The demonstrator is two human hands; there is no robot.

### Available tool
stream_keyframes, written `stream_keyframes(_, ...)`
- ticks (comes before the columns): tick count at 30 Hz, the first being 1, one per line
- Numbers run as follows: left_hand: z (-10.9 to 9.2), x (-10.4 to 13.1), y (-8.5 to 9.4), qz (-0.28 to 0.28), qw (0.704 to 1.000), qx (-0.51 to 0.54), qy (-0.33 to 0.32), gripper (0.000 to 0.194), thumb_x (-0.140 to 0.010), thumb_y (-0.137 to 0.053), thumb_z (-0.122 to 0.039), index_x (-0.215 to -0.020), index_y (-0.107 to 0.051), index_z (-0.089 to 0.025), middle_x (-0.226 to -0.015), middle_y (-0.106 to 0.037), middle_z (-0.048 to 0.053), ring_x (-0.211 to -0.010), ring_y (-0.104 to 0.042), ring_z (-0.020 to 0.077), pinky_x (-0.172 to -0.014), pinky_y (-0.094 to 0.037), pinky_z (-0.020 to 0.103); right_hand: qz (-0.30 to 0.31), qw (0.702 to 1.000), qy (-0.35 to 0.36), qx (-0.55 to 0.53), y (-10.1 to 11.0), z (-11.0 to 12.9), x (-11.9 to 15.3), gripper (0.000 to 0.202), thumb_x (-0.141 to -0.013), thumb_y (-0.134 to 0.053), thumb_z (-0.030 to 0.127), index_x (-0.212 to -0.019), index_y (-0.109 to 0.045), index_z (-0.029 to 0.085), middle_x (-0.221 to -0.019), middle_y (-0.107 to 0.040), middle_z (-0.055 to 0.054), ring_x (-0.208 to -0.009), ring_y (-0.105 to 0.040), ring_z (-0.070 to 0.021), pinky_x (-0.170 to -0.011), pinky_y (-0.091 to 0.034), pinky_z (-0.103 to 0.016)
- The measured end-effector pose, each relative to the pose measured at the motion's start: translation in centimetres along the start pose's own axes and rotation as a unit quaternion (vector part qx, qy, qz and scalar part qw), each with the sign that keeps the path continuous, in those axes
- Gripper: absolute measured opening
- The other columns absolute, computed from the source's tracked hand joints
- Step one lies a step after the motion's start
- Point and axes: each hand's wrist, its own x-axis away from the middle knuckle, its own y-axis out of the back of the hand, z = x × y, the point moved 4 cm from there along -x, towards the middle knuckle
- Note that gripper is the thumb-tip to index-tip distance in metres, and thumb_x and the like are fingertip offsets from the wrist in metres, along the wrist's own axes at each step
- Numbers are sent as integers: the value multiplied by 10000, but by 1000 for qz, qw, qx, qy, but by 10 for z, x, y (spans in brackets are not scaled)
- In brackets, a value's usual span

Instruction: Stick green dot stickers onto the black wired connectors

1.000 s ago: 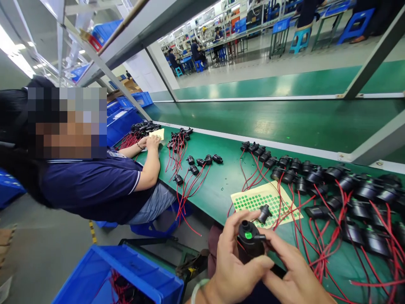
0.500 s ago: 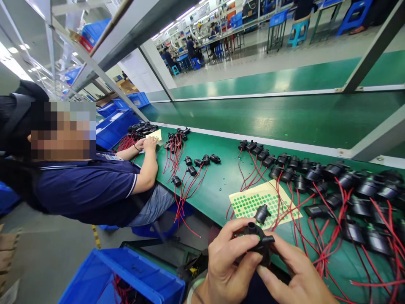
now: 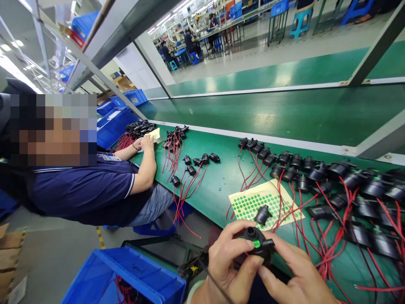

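Between both hands [image 3: 253, 266] — black pump [image 3: 260, 247]; green sticker [image 3: 256, 243], unlettered

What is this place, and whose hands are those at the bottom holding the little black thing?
This picture comes from a camera worn on a person's head, looking down at their own hands. The left hand and right hand together hold a small black pump with a green dot sticker on it. In front of them is a long green workbench. On it lies a yellow sheet of green dot stickers, with another small black pump resting on the sheet. To the right are many more black pumps with red wires. Below, on the left, stands a blue bin. The person in the dark blue shirt is a co-worker sitting at the same bench, with their own pile of pumps.
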Motion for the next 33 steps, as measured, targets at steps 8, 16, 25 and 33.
stream_keyframes(8, 1, 0, 2, 35, 998, -33, -26, 336, -936, -555, -125, -1249, -568, -244, -1282, -608, 128, -1123, -643, 227, -886, -570, 338, -38, 998, 31, 25, 4, 9, -9, 296, -846, -572, 163, -1134, -571, 234, -777, -654, 33, -630, -651, -132, -662, -580, -177)
stream_keyframes(16, 5, 8, 7, 27, 988, -123, -90, 419, -942, -544, -146, -1352, -498, -218, -1329, -597, 172, -1167, -649, 263, -867, -606, 358, -38, 999, -3, 4, 1, 8, -10, 214, -810, -563, 170, -996, -606, 267, -693, -648, 48, -618, -671, -151, -555, -554, -165)
stream_keyframes(25, 7, 8, 9, 57, 972, -204, -102, 418, -932, -557, -151, -1349, -556, -182, -1328, -608, 188, -1161, -656, 251, -856, -614, 316, -3, 998, -52, -33, -3, -1, -6, 156, -833, -574, 203, -972, -635, 237, -707, -655, 31, -623, -668, -151, -592, -570, -178)
stream_keyframes(33, 26, 23, 17, 11, 978, -180, -105, 444, -941, -559, -239, -1371, -512, -140, -1157, -724, 165, -1028, -723, 242, -832, -621, 327, 13, 987, -113, -112, 16, -23, 2, 207, -902, -571, 282, -1061, -699, 245, -746, -723, -4, -630, -712, -172, -625, -608, -209)
